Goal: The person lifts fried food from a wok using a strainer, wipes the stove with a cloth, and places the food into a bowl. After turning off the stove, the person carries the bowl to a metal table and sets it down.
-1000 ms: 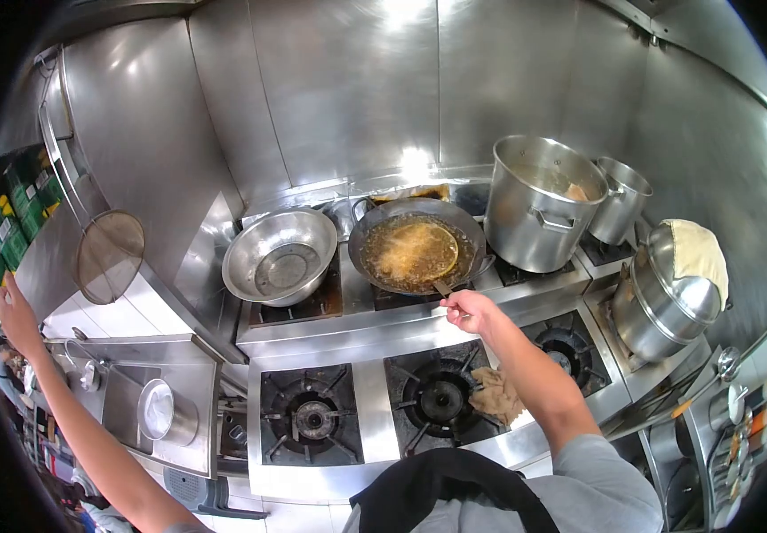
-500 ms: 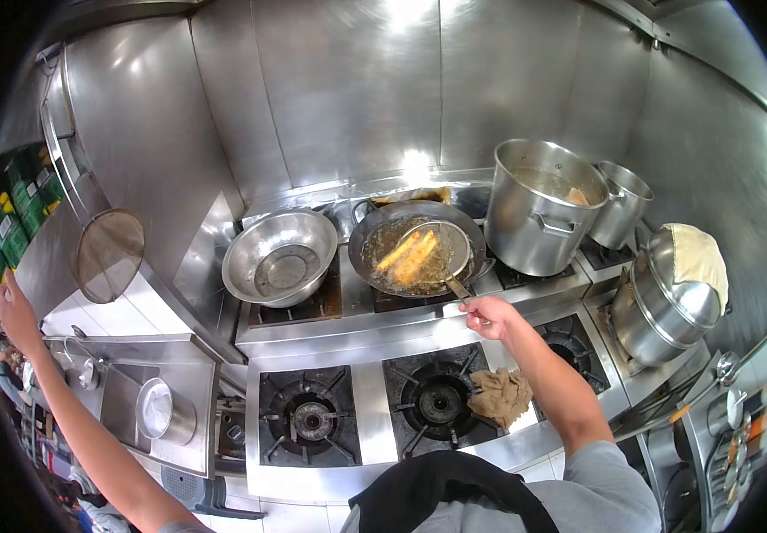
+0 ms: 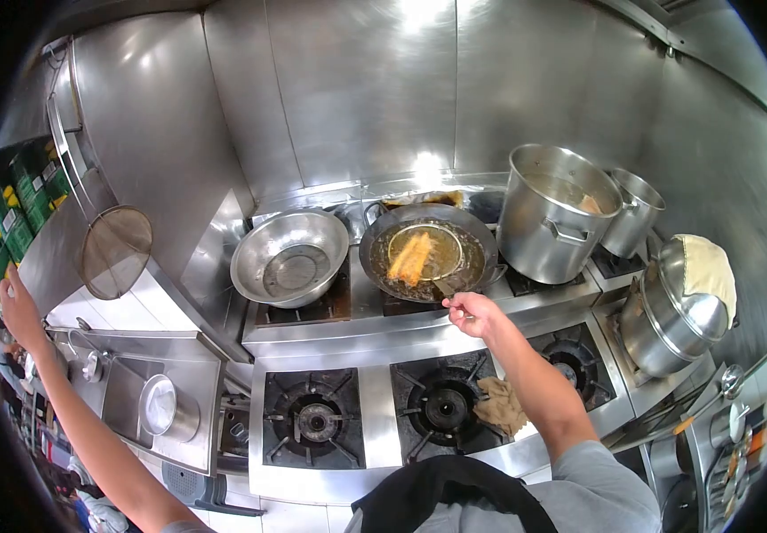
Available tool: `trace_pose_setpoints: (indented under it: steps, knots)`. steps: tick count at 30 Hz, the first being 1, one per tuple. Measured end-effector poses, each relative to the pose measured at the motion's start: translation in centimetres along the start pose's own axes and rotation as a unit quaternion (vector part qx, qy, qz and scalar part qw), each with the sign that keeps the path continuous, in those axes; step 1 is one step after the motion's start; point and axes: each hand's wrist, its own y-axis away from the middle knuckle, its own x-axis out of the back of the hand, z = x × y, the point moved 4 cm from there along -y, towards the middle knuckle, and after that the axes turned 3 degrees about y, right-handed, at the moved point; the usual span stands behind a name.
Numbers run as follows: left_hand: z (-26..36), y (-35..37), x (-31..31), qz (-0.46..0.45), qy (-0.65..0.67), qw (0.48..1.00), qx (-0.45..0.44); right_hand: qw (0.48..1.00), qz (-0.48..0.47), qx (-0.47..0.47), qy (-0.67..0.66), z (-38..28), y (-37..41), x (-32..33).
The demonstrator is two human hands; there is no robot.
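Because the skimmer [image 3: 425, 252] rests at the top of hot oil, I think a small tilt of its handle could let the long fried sticks [image 3: 410, 256] slide off and splash you. You are also reaching two ways at once, so a slip could bring your arm close to the wok [image 3: 481, 266]. The cloth [image 3: 501, 404] lies on a burner at 5 o'clock from the wok, and it might burn if that burner is lit.

Your right hand [image 3: 471, 313] is at 6 o'clock from the wok. The arm is stretched forward and the fingers are pinched shut on the thin skimmer handle. The sticks lie in the skimmer, in the middle of the wok.

Your left hand [image 3: 17, 306] is far out at 9 o'clock with the arm straight, by the green boxes [image 3: 23, 213]. I cannot tell if it grips anything.
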Motion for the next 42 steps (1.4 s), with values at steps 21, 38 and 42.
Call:
trace_pose_setpoints:
  steps: [21,38,42]
  knots:
    - [-9.1,-1.3,-6.1,0.004,-0.097,0.992,-0.084,0.996,0.010,-0.008,0.086,-2.3,2.6,4.2]
    - [-5.3,-0.6,-3.1,-0.009,0.029,0.999,0.031,0.997,0.032,0.025,0.060,-0.7,1.9,2.3]
    - [-5.4,-0.6,-3.4,0.009,0.025,0.998,0.056,0.999,0.007,0.020,0.030,-0.4,1.4,1.1]
